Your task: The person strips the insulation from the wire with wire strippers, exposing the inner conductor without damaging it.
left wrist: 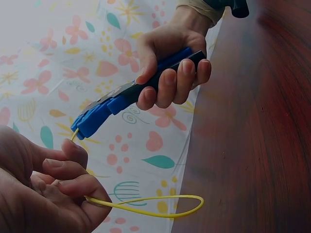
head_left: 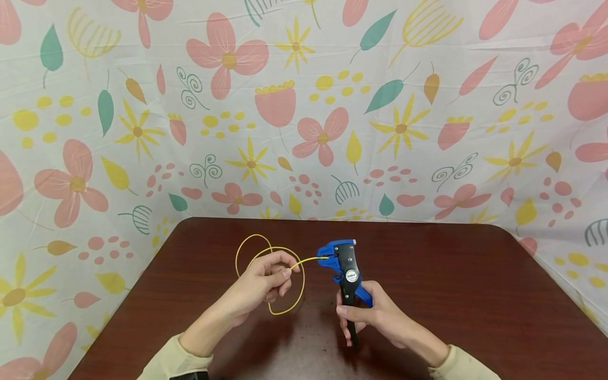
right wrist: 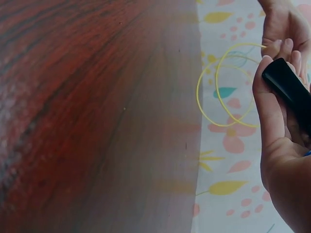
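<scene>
A thin yellow wire (head_left: pixel 302 285) hangs in loose loops around my left hand (head_left: pixel 266 279), which pinches it near one end between thumb and fingers. That end runs into the blue jaws of a wire stripper (head_left: pixel 350 264) with a black body. My right hand (head_left: pixel 372 311) grips the stripper by its handles, the head pointing up and left. In the left wrist view the wire enters the tip of the stripper (left wrist: pixel 112 104), and a loop of wire (left wrist: pixel 184 213) sticks out below the left hand. The right wrist view shows the black handle end (right wrist: pixel 286 87) in the right palm.
A dark reddish-brown table (head_left: pixel 451 285) lies under both hands. Behind it and at the sides hangs a white cloth (head_left: pixel 266 132) printed with flowers and leaves. Pale sleeves (head_left: pixel 178 359) cover the forearms. A dark device edge (head_left: pixel 190 376) shows at the left wrist.
</scene>
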A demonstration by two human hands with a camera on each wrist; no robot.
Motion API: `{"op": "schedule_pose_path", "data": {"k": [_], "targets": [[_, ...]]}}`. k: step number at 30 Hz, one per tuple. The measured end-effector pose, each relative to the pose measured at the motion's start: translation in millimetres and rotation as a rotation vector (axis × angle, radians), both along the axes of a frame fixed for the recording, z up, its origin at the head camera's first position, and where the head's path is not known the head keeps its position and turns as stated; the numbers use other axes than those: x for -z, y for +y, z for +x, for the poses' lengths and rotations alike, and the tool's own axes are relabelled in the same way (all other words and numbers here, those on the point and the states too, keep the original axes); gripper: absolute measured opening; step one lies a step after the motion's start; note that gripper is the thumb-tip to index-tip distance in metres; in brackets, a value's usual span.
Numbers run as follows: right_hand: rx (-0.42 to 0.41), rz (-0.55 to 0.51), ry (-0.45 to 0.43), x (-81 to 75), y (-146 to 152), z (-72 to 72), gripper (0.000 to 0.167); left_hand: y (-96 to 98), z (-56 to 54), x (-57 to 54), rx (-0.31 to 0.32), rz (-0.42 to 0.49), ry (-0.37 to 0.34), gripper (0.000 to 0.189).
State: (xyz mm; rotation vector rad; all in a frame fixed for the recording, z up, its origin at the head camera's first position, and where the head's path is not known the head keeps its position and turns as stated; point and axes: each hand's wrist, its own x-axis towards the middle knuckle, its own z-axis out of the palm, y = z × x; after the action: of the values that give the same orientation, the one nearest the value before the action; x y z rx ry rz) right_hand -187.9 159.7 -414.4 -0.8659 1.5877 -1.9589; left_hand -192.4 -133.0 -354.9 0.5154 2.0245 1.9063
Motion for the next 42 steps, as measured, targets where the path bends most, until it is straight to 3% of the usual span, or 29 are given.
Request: {"op": "schedule_pose_path", "data": {"k": [31,42], "targets": [[-0.007,-0.018,-0.021,1.0,0.0,-0.2,0.012,0.8,-2.3,1.9,-0.005,0.01,-0.033,0.014],[0.009,-0.018,0.013,3.4,-0.4,-0.1,0.013,1.7,-2.5,2.3,-0.004,0.009,-0.039,0.013]]}}
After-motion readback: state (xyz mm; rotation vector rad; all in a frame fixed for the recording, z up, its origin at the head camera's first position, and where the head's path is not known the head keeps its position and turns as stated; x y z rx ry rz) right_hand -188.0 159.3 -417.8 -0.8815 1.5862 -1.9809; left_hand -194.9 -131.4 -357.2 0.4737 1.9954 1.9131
